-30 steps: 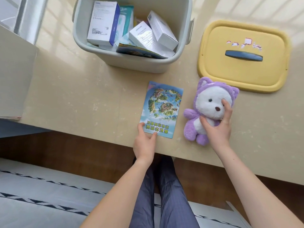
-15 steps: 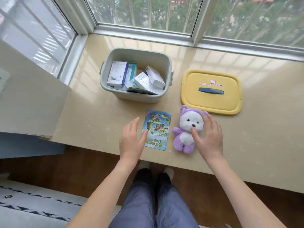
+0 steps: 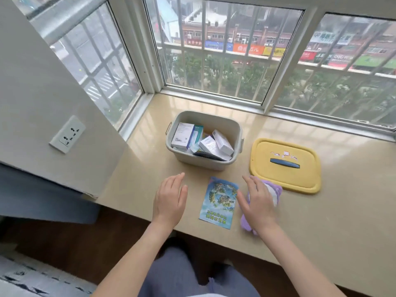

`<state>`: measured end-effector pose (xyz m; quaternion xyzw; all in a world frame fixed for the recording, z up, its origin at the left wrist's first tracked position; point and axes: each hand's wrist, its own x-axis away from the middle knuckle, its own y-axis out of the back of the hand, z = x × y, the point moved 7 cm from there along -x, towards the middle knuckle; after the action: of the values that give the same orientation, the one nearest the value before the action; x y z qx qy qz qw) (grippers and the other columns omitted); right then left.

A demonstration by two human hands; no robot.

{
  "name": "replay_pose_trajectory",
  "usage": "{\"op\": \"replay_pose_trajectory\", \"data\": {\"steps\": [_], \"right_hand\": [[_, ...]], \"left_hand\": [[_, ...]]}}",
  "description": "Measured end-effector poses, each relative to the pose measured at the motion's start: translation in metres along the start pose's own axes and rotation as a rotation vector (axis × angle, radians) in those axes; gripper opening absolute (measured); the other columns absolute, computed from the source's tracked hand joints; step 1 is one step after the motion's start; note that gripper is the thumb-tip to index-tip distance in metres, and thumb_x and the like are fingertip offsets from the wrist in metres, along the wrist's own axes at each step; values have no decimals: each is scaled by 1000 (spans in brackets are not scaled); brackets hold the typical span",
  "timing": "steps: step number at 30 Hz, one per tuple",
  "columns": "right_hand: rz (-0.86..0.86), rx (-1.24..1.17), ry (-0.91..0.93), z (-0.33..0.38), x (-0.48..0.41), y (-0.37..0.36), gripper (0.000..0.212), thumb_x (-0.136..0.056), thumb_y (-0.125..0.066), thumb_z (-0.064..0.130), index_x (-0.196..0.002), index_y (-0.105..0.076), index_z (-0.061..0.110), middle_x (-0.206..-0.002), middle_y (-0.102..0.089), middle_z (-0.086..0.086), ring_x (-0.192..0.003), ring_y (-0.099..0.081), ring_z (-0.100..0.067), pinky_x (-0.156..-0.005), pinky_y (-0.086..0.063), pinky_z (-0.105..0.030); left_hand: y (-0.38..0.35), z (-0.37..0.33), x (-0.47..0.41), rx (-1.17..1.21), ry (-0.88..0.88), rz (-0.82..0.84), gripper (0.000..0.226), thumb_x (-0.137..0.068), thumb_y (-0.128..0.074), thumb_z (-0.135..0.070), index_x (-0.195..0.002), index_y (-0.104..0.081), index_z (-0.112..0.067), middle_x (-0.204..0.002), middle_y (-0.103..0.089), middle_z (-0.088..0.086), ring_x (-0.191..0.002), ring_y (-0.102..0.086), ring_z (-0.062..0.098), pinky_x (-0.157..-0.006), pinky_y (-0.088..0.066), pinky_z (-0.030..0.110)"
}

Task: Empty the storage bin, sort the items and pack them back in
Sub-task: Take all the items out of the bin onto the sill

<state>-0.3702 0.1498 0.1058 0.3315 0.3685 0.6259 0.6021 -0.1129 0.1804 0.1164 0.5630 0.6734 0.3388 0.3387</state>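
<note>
A grey storage bin (image 3: 234, 127) stands on the beige window ledge (image 3: 321, 221) and holds several white and blue boxes (image 3: 183, 135). In front of it lies a blue picture booklet (image 3: 219, 201). A purple and white plush toy (image 3: 274, 192) lies to the booklet's right, mostly hidden by my right hand (image 3: 258, 202), which hovers over it with fingers straight. To the booklet's left my left hand (image 3: 170, 200) is held flat above the ledge, holding nothing.
The bin's yellow lid (image 3: 285, 168) with a blue handle lies flat to the right of the bin. A wall with a socket (image 3: 67, 133) juts out on the left. Windows close off the back. The ledge's front edge runs under my wrists.
My left hand has let go of the booklet and moved left. My right hand has lifted off the plush toy's face. The view has risen and pulled back.
</note>
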Motion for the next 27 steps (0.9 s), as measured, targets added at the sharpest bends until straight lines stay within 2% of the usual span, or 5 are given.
{"op": "replay_pose_trajectory", "data": {"steps": [5,13,16,18,27], "right_hand": [[-6,-88,-88,26,-38,-25,60,-90,-36,49,-133,-52,11,-129,-55,-7,-117,-51,-27,-99,-44,-43],[-81,-108,-251,62,-107,-55,57,-88,-40,48,-135,-47,16,-125,-52,-3,-116,-51,-24,-96,-45,-45],[-84,-93,-284,60,-135,-64,55,-93,-52,38,-141,-42,14,-136,-49,-5,-126,-45,-22,-103,-40,-38],[-79,-98,-288,53,-158,-70,55,-93,-58,27,-142,-41,8,-139,-48,-9,-130,-42,-22,-106,-32,-29],[48,-39,-252,-4,-235,-139,62,-94,-56,33,-146,-35,5,-146,-41,-9,-135,-38,-24,-110,-30,-34]], "left_hand": [[16,36,-57,45,-20,71,53,-96,-32,-40,-132,-57,-10,-122,-64,4,-112,-57,22,-94,-46,36],[19,83,-169,5,-128,209,57,-90,-37,-46,-130,-56,-10,-119,-62,7,-107,-57,29,-90,-47,39],[3,83,-202,26,-139,235,47,-94,-57,-33,-133,-53,-8,-126,-59,7,-114,-53,27,-96,-41,34],[-13,80,-222,39,-149,255,49,-94,-61,-27,-137,-49,-7,-132,-56,7,-121,-49,25,-101,-36,30],[-107,120,-275,43,106,325,64,-92,-62,-30,-145,-36,-4,-145,-41,11,-133,-37,26,-110,-31,32]]}}
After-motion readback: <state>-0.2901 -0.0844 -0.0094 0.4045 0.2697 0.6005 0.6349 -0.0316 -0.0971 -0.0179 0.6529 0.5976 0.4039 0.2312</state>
